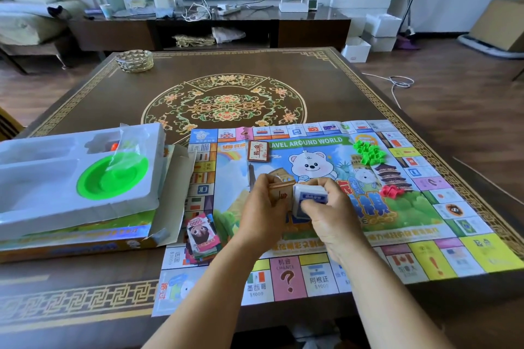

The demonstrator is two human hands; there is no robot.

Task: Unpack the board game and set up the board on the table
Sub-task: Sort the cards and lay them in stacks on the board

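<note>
The paper game board (411,238) lies unfolded on the dark patterned table (326,76), toward its near right side. Over the board's middle, my left hand (262,212) grips a brown card deck (279,193) and my right hand (331,212) grips a blue-backed card deck (309,197); the two decks touch. Another brown card deck (258,151) rests near the board's top left. Green houses (368,151) and red houses (391,191) are piled on the board's right half. A stack of play money (202,236) sits at the board's left edge.
The open game box (85,244) lies at the left, with a white plastic tray (42,178) on top holding a green bowl (113,176) and a plastic bag. A glass ashtray (134,61) stands at the table's far left corner. A low cabinet stands behind the table.
</note>
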